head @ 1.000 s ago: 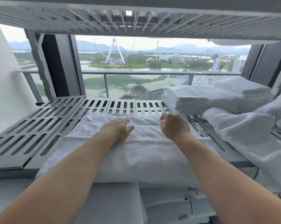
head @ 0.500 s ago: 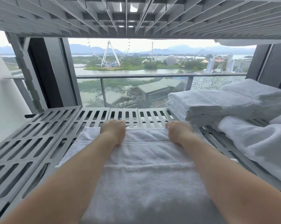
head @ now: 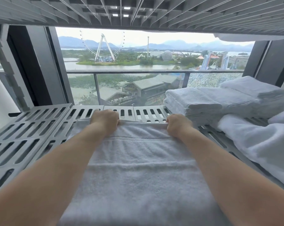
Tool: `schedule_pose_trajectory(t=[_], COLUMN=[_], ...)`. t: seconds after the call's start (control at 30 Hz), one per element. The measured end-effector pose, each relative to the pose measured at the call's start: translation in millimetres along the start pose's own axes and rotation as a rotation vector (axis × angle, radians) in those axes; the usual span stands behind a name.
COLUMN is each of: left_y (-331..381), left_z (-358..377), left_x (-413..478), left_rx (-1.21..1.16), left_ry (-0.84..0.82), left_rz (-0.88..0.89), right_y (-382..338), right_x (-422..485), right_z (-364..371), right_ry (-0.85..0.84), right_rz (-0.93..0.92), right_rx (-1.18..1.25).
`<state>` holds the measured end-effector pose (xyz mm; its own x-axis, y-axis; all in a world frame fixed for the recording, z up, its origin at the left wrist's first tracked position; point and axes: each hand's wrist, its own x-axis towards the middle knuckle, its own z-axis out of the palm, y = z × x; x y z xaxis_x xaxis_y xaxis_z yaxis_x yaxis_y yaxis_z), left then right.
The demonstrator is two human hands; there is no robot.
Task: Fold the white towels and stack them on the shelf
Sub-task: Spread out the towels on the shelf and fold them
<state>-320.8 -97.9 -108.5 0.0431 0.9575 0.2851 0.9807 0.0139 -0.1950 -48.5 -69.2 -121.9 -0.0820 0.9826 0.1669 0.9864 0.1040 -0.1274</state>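
Lying flat, white towel (head: 138,168), woven band across

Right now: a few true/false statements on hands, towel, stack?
1. The left hand and right hand both grip the far edge of the spread towel. True.
2. Folded towels are stacked at the right of the shelf. True.
3. The spread towel lies on that stack. False: it lies flat on the shelf, beside it.
4. The right hand is flat and open. False: its fingers curl over the towel's edge.
5. The shelf is solid. False: it is slotted.
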Motion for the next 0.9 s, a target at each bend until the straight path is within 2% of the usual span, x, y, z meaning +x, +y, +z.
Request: schedule_pose_trajectory(t=[0.17,0.2,0.37,0.57,0.83,0.9], left_y=[-3.1,-3.5,-4.5,-7.6,6.5,10.5], left_z=[1.9,2.8,1.9,-15.3,-55.1,-61.1], left_x=[7.1,5.5,-8.4,-37.3,-103.7,-122.0], left_rx=[-0.038,-0.037,-0.070,-0.146,-0.184,-0.190], left_ry=[0.172,0.181,0.232,0.257,0.589,0.623], left_rz=[-0.055,-0.054,-0.026,0.001,-0.024,-0.033], right_y=[-6.2,-6.2,-4.9,-3.3,3.4,5.5], right_x=[-0.4,-2.4,-15.3,-48.4,-105.2,-124.1], right_z=[-7.2,-7.6,-9.3,-20.8,-44.0,-45.6], right_ry=[0.355,0.381,0.296,0.406,0.598,0.630], right_rz=[0.034,0.037,0.031,0.020,-0.039,-0.060], right_rx=[0.052,0.057,0.078,0.093,0.119,0.117])
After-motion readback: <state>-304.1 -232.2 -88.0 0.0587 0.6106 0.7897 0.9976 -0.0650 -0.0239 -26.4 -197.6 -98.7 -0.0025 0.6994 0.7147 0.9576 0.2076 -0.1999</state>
